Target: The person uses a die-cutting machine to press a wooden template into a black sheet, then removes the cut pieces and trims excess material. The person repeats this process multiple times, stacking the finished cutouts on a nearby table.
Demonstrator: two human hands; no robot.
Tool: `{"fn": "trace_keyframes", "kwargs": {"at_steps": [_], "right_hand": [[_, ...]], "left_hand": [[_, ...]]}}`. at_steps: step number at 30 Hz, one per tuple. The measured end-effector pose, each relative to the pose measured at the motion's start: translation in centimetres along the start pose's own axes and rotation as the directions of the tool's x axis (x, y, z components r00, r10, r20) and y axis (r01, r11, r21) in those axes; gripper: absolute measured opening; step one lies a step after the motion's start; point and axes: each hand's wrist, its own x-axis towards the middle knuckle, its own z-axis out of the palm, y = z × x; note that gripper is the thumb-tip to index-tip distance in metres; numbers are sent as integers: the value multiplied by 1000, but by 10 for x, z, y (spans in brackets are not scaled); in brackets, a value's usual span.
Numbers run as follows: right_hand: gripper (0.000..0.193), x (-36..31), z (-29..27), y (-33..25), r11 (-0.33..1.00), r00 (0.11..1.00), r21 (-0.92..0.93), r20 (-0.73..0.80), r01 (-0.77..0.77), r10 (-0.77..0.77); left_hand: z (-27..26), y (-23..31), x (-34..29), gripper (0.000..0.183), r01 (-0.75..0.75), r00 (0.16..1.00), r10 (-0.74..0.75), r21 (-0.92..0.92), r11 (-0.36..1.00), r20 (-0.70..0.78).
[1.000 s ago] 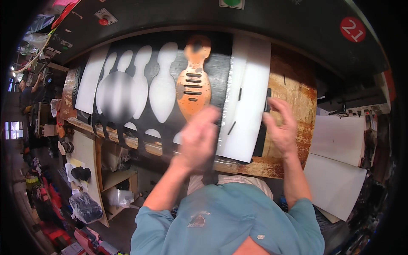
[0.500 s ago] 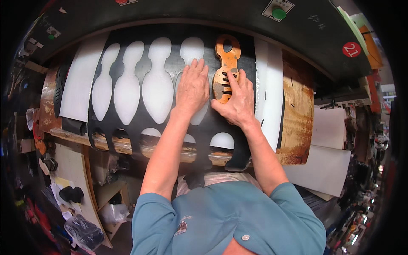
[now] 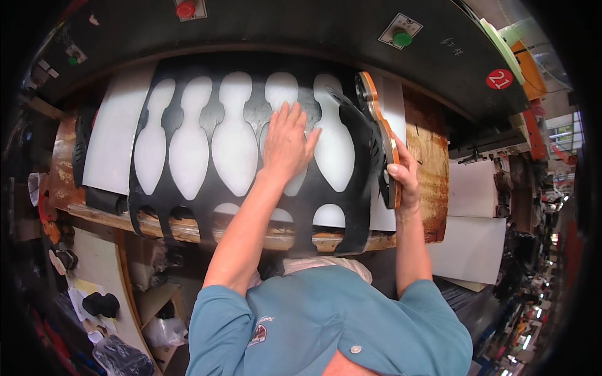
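Observation:
A black sheet [image 3: 304,219] with several sole-shaped cut-outs lies over a white board [image 3: 116,131], which shows through the openings. My left hand [image 3: 286,144] rests flat on the sheet with fingers stretched, over the fourth cut-out from the left. At the sheet's right end my right hand [image 3: 406,178] grips an orange sole-shaped cutting die [image 3: 395,163], now tipped up on its edge. Black material lies against the die's left side; whether it is a cut piece or the sheet's lifted edge, I cannot tell. A sole-shaped opening [image 3: 333,150] shows white left of the die.
A dark machine beam [image 3: 282,28] with a red button [image 3: 185,9] and a green button [image 3: 402,39] spans the far side. Worn wooden board [image 3: 426,144] lies to the right, with white sheets [image 3: 470,244] beyond. Shelves with plastic-wrapped things [image 3: 166,329] stand lower left.
My right hand has taken hold of the die, tipped it up and moved it rightward, uncovering a cut-out where it lay. My left hand stays on the sheet, its thumb now spread.

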Motion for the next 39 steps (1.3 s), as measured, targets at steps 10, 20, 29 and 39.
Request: {"fn": "trace_keyframes", "kwargs": {"at_steps": [10, 20, 29, 39], "right_hand": [[92, -12, 14, 24, 981, 997, 185, -37, -55, 63], [100, -32, -18, 8, 890, 997, 456, -75, 12, 25], [103, -56, -39, -56, 566, 954, 771, -189, 291, -233], [65, -57, -60, -2, 861, 939, 500, -332, 93, 92]], "left_hand": [[-31, 110, -51, 56, 331, 932, -84, -740, 585, 351], [-68, 6, -76, 30, 488, 794, -523, -838, 246, 309], [-77, -12, -91, 34, 518, 771, -436, -855, 7, 464], [-98, -16, -93, 33, 512, 771, -406, -857, -60, 490]]}}
